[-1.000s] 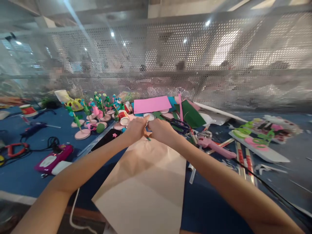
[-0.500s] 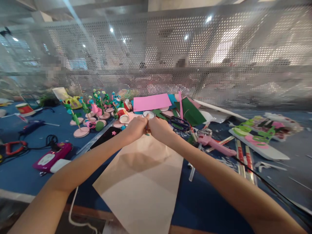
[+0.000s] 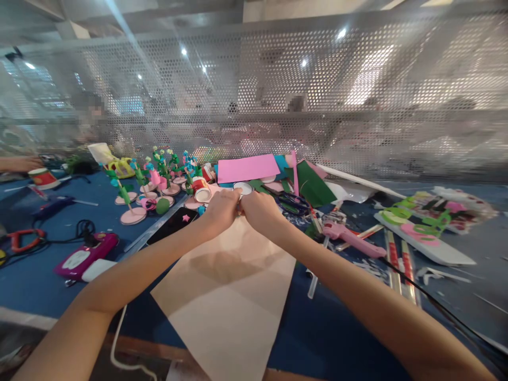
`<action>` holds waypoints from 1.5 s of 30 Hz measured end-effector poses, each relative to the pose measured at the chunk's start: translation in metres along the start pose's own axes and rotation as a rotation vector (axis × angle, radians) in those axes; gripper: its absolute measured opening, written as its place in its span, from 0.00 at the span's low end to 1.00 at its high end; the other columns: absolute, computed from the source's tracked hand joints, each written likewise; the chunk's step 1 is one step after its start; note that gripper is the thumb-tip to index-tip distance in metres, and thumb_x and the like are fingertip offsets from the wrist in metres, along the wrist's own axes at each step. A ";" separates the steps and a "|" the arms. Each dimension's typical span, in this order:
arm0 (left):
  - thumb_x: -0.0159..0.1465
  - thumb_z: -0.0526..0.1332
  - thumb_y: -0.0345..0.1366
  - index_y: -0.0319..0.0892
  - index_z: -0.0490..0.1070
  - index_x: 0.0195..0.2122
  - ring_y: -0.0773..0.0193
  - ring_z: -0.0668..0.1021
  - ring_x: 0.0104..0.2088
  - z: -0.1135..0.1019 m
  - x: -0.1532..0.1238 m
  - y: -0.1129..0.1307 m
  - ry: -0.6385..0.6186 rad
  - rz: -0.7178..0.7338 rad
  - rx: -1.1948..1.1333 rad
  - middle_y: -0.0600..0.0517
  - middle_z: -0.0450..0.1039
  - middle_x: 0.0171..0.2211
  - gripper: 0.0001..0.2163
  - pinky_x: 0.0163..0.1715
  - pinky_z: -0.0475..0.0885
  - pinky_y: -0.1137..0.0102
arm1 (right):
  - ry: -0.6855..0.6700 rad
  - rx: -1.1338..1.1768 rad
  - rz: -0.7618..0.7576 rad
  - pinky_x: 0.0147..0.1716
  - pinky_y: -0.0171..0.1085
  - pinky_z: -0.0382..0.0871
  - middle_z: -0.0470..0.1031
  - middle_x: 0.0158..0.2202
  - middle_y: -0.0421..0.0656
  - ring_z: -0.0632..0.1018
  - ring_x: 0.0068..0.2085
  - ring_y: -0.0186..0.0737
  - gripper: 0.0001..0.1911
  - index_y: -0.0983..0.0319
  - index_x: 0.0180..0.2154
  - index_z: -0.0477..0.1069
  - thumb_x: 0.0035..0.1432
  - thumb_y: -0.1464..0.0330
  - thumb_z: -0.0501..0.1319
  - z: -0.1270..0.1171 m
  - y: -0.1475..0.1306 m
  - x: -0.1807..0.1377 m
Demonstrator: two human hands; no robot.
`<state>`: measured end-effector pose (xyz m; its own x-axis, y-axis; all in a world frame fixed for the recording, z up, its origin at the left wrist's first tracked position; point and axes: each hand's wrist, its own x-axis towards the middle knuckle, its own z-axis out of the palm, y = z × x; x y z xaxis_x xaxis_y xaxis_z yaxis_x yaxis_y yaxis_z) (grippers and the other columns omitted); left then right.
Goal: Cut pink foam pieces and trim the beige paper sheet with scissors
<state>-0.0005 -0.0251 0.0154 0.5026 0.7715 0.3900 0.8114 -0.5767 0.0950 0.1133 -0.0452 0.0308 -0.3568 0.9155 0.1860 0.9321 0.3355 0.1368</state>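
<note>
My left hand [image 3: 222, 209] and right hand [image 3: 260, 210] meet knuckle to knuckle over the far end of the peach paper sheet [image 3: 230, 296]. Both have their fingers curled in tight and their tips pressed together. I cannot tell what they pinch, because the short green sliver that showed under my fingers 1 second ago is now hidden behind them. The sheet lies flat on the blue table [image 3: 39, 286], running from the near edge up to my wrists, and it has barely shifted. My hands have edged a little nearer the white disc [image 3: 243, 188], which sits just beyond them in front of the pink sheet [image 3: 246, 168]. I judge this to be the same close fingertip work, kept in 1 spot. The pink glue gun [image 3: 349, 238] lies untouched to my right. At the far left, another person's hand [image 3: 18, 163] has come in beside the red-and-white cup [image 3: 43, 178].
</note>
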 end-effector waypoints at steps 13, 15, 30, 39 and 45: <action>0.50 0.53 0.25 0.36 0.65 0.36 0.60 0.73 0.26 -0.001 -0.002 0.000 0.048 -0.002 -0.022 0.48 0.71 0.23 0.12 0.26 0.62 0.70 | 0.017 -0.017 -0.024 0.30 0.36 0.65 0.75 0.30 0.52 0.76 0.36 0.47 0.12 0.66 0.34 0.73 0.52 0.77 0.51 -0.002 0.001 0.000; 0.51 0.53 0.25 0.36 0.65 0.36 0.60 0.73 0.26 -0.001 -0.002 -0.001 0.061 0.004 -0.035 0.49 0.70 0.22 0.11 0.25 0.62 0.70 | 0.022 -0.022 -0.032 0.29 0.36 0.65 0.75 0.30 0.53 0.76 0.35 0.47 0.12 0.66 0.34 0.73 0.52 0.77 0.51 -0.002 0.002 0.000; 0.52 0.54 0.28 0.35 0.66 0.38 0.58 0.74 0.28 -0.006 -0.003 0.002 0.053 -0.032 -0.029 0.47 0.72 0.25 0.12 0.27 0.64 0.69 | 0.085 -0.045 -0.051 0.29 0.34 0.65 0.75 0.32 0.54 0.76 0.37 0.45 0.12 0.68 0.36 0.72 0.54 0.76 0.51 0.005 0.005 0.003; 0.52 0.53 0.27 0.34 0.60 0.50 0.58 0.75 0.32 -0.008 -0.002 0.007 -0.056 -0.066 0.085 0.46 0.73 0.29 0.22 0.30 0.65 0.69 | 0.043 -0.058 -0.057 0.29 0.34 0.65 0.75 0.28 0.55 0.76 0.35 0.46 0.12 0.69 0.33 0.73 0.53 0.76 0.51 0.004 0.004 0.002; 0.52 0.53 0.27 0.37 0.67 0.37 0.57 0.75 0.32 -0.012 -0.003 0.011 -0.067 -0.131 0.093 0.45 0.73 0.29 0.11 0.30 0.65 0.69 | 0.011 -0.064 -0.071 0.28 0.35 0.64 0.75 0.28 0.54 0.77 0.35 0.47 0.11 0.67 0.33 0.73 0.54 0.75 0.52 0.000 0.005 0.001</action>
<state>0.0033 -0.0369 0.0259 0.4070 0.8565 0.3173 0.8938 -0.4451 0.0548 0.1178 -0.0430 0.0315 -0.4232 0.8870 0.1847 0.8984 0.3845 0.2120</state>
